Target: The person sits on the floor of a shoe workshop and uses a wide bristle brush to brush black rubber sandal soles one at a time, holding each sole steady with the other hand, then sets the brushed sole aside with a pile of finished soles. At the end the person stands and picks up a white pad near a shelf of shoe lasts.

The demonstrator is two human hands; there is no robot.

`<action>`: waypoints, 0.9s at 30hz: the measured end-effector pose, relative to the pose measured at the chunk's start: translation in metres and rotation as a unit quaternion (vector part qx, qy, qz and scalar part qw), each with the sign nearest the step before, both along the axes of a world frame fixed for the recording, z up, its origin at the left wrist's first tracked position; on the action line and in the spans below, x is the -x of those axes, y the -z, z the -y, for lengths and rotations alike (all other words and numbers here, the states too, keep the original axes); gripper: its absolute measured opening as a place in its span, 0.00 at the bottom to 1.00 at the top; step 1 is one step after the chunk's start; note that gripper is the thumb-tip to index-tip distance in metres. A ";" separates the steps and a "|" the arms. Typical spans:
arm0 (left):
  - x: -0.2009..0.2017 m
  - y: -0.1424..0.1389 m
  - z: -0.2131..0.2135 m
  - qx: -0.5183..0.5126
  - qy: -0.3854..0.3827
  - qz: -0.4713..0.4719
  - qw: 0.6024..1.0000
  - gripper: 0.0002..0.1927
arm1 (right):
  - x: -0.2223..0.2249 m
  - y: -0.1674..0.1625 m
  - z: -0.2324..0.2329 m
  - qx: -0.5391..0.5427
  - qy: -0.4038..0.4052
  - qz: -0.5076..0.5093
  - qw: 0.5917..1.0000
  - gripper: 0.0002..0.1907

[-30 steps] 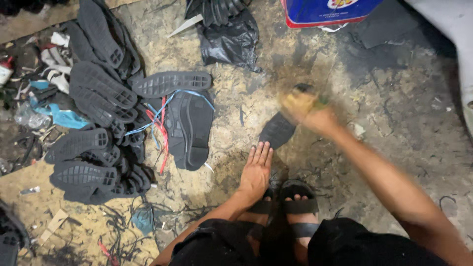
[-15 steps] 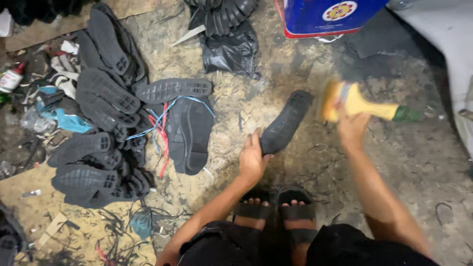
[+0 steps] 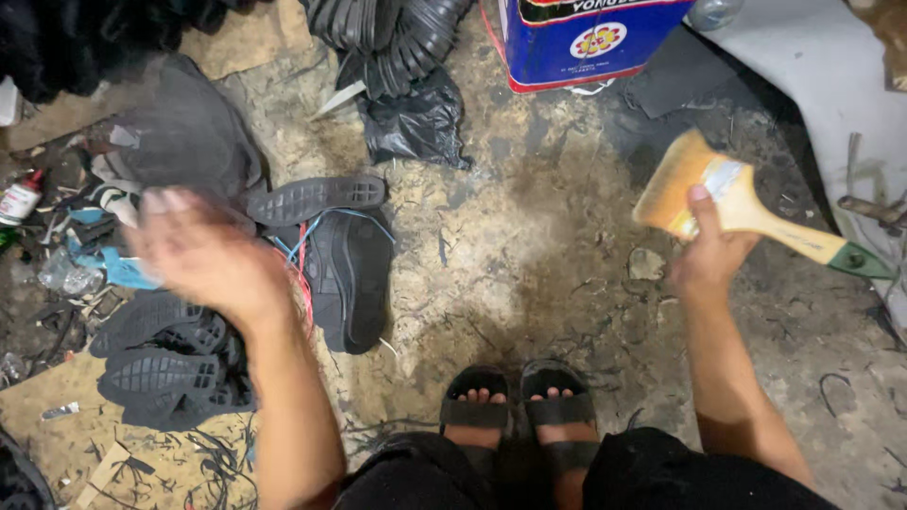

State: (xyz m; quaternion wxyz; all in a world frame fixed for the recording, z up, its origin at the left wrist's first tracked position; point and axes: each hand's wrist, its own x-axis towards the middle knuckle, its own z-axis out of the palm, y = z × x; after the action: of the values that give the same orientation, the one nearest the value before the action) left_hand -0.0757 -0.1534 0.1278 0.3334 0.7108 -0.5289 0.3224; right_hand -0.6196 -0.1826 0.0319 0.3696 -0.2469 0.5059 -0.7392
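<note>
The pile of black shoe soles (image 3: 161,354) lies on the floor under the blurred left hand (image 3: 203,250), whose fingers look loosely spread, holding nothing. The right hand (image 3: 709,255) has its fingers wrapped around the paintbrush (image 3: 732,203). Its long axis runs diagonally, bristles pointing up-left, beyond the fingertips. Wet bristles could drip onto the floor if tilted.
</note>
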 end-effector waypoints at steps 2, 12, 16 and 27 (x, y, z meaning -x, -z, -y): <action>-0.044 -0.026 0.005 0.235 0.139 -0.019 0.962 0.24 | 0.004 -0.011 0.000 0.001 0.011 0.026 1.000 0.30; 0.190 0.097 -0.043 -0.419 0.283 0.207 0.837 0.32 | -0.050 -0.034 0.006 0.004 -0.108 0.056 0.993 0.20; 0.221 0.146 -0.076 -0.515 0.371 -0.020 0.773 0.31 | -0.059 -0.041 0.003 0.016 -0.140 0.067 0.988 0.21; 0.184 -0.012 -0.057 -0.377 0.452 -0.713 0.382 0.33 | -0.067 0.085 -0.021 -0.201 -0.212 -0.104 0.951 0.28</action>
State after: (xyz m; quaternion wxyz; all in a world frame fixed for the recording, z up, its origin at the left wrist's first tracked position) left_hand -0.2601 -0.0961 0.1395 0.3814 0.3880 -0.4071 -0.7337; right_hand -0.5531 -0.1612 -0.0536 0.5049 -0.3443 0.6159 -0.4973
